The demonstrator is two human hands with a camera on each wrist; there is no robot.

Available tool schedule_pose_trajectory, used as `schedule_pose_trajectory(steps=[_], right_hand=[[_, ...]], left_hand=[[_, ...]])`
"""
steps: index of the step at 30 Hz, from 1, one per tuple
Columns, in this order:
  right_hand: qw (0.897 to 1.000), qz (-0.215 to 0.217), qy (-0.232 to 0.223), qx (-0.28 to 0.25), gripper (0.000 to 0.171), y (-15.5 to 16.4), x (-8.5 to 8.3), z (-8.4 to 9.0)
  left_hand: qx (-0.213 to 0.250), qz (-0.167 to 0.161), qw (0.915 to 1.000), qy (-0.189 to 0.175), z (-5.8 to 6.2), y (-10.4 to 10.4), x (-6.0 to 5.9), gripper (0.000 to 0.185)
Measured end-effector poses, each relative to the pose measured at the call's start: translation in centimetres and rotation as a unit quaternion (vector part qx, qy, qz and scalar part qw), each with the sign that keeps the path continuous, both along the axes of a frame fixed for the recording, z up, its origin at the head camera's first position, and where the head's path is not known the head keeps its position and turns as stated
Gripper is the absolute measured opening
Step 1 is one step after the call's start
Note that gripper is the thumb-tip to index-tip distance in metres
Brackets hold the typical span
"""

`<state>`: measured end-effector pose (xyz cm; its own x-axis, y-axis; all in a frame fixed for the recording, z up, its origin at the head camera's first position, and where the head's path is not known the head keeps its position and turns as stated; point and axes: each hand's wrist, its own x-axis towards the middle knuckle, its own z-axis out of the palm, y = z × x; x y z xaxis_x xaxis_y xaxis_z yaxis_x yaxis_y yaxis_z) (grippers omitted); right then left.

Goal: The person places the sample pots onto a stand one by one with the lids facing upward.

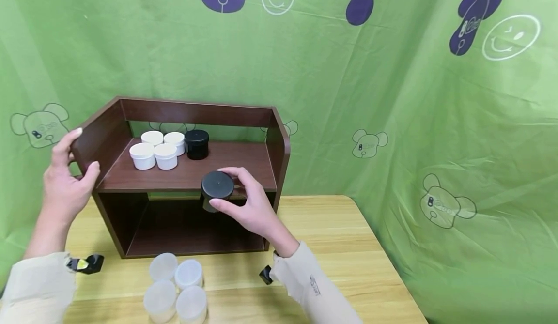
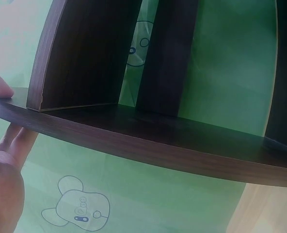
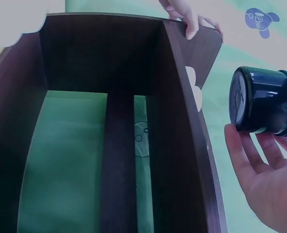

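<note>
My right hand grips a round black lidded jar between thumb and fingers, in front of the upper shelf's front edge. In the right wrist view that jar shows its base and glossy side. My left hand holds the left side panel of a dark brown two-tier shelf, thumb inside and fingers outside. On the upper tier, at the left, several white lidded jars stand grouped, with another black jar beside them on the right.
Several translucent lidded cups stand together on the wooden table, in front of the shelf. The lower compartment is dark inside. A green printed curtain hangs behind and to the right.
</note>
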<state>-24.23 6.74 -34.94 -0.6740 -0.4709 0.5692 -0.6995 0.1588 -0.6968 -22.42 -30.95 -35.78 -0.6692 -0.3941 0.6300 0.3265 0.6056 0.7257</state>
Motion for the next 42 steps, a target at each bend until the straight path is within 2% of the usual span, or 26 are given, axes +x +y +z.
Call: schedule_pose_trajectory(steps=[10,19,24,36,42], right_hand=[[1.000,-0.013,-0.001,-0.025,0.055,-2.2,-2.0,1.7],[0.999,-0.046,-0.007,-0.025,0.056,-5.0,-3.7,2.2],[0.997,-0.072,-0.013,-0.020,0.058,-6.2,-4.5,2.5],[0.993,-0.119,0.018,-0.010,0.058,-8.5,-7.0,2.1],[0.991,-0.132,0.008,-0.006,0.060,-8.5,-7.5,1.6]], left_hand=[[-0.005,0.001,1.0000,-0.002,-0.2,-0.1,-0.2,0.068],[-0.005,-0.009,0.9998,-0.018,-0.4,-0.4,-0.1,0.069],[-0.004,-0.013,0.9998,-0.012,-0.3,-0.4,-0.1,0.069],[-0.011,-0.013,0.9999,-0.002,-0.2,-0.1,0.0,0.068],[-0.016,-0.010,0.9998,0.000,-0.3,-0.2,0.0,0.068]])
